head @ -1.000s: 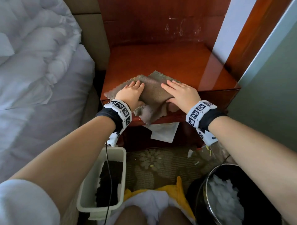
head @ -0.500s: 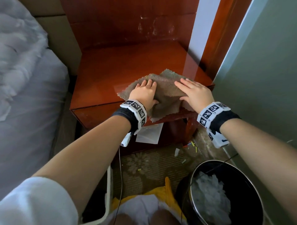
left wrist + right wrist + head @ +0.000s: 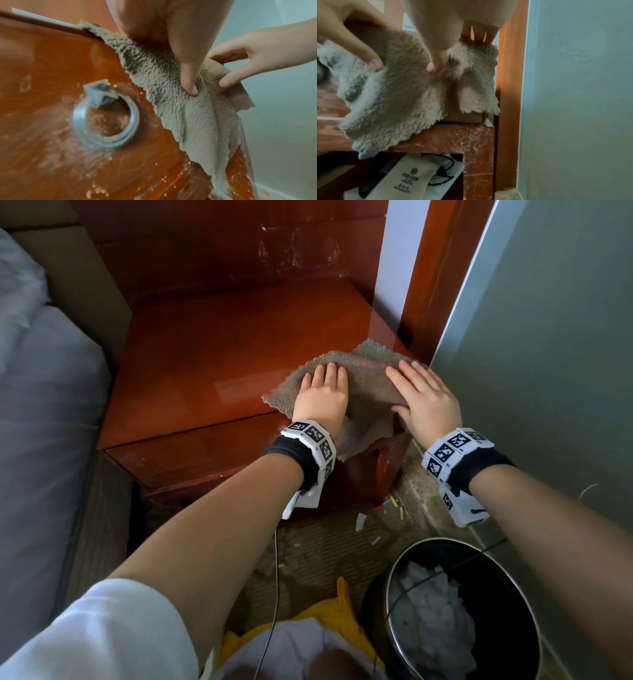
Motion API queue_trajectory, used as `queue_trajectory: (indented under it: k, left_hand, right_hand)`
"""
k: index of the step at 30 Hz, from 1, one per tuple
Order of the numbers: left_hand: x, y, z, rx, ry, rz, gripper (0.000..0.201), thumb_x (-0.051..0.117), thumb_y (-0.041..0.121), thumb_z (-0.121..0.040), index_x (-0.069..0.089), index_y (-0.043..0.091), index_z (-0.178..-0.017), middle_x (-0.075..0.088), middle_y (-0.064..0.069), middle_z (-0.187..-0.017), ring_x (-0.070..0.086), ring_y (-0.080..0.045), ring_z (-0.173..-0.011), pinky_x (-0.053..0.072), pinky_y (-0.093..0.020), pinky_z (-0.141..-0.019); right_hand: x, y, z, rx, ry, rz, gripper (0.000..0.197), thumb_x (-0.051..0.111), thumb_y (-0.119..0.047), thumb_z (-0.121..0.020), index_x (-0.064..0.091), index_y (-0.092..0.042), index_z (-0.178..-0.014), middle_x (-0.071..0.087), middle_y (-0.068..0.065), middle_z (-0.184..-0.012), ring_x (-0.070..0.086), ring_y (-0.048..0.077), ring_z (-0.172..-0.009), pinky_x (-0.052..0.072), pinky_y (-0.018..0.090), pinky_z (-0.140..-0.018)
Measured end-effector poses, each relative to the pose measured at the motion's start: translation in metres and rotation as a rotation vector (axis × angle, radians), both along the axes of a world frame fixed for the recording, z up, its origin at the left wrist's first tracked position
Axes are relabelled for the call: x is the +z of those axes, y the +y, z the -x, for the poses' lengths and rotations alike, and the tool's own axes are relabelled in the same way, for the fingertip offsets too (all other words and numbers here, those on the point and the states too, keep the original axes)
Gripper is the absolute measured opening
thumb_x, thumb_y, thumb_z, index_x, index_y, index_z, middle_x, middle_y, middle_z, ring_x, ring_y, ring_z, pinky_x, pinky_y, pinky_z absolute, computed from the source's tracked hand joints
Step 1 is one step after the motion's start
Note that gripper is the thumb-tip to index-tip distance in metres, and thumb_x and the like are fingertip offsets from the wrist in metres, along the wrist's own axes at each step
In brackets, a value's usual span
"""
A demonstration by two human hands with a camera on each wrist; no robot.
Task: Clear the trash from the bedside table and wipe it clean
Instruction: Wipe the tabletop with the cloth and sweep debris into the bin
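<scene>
Table (image 3: 205, 361) fills frame centre, glossy red-brown; cloth (image 3: 363, 392) sits on its near right corner, front part hanging over the drawer front. Left hand (image 3: 320, 400) and right hand (image 3: 428, 398) lie flat on the cloth side by side, fingers straight, thumbs pressing the hanging fold. Cloth is grey-beige, fuzzy, ragged-edged; bag (image 3: 412, 175) on the lower shelf has print, unreadable.

A bed with grey bedding (image 3: 44, 405) lies left. Coloured scraps (image 3: 394, 503) litter the patterned carpet (image 3: 329, 546). A beige drawstring pouch (image 3: 412, 174) sits on the lower shelf beside a pale green wall (image 3: 548, 337).
</scene>
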State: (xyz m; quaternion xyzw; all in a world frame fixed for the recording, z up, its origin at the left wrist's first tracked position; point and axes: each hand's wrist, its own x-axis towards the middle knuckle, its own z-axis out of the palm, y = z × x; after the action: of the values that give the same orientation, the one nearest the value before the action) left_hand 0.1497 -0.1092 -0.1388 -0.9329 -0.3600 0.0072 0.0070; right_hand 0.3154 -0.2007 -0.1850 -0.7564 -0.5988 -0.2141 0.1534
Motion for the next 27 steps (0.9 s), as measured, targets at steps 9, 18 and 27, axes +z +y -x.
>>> queue_trajectory:
  k: [9,18,27]
  left_hand:
    - [0.012,0.015,0.042,0.07,-0.005,0.032,0.103,0.06,0.051,-0.082,-0.008,0.015,-0.15,-0.009,-0.007,-0.158,-0.008,-0.024,-0.146,-0.004,-0.043,-0.117]
    - [0.006,0.022,0.118,0.16,0.01,0.006,0.103,0.06,0.052,-0.082,-0.008,0.014,-0.15,-0.01,-0.007,-0.158,-0.008,-0.022,-0.146,0.0,-0.038,-0.118]
    - [-0.008,0.019,0.121,0.171,0.05,-0.053,0.096,0.057,0.041,-0.089,-0.012,0.013,-0.149,-0.012,-0.007,-0.158,-0.012,-0.024,-0.145,-0.003,-0.044,-0.117]
  right_hand:
    - [0.025,0.012,0.049,0.095,0.06,0.179,0.078,0.059,-0.046,-0.085,0.024,-0.017,-0.148,0.022,0.01,-0.156,0.016,0.026,-0.145,0.007,0.041,-0.118]
    - [0.022,0.046,0.091,0.182,-0.025,0.237,0.069,0.065,-0.033,-0.084,0.035,-0.018,-0.144,0.038,0.008,-0.148,0.033,0.027,-0.138,0.023,0.042,-0.114]
    - [0.018,0.015,0.031,-0.028,0.03,0.153,0.067,0.069,-0.031,-0.079,0.045,-0.013,-0.139,0.047,0.013,-0.142,0.044,0.032,-0.13,0.031,0.044,-0.109]
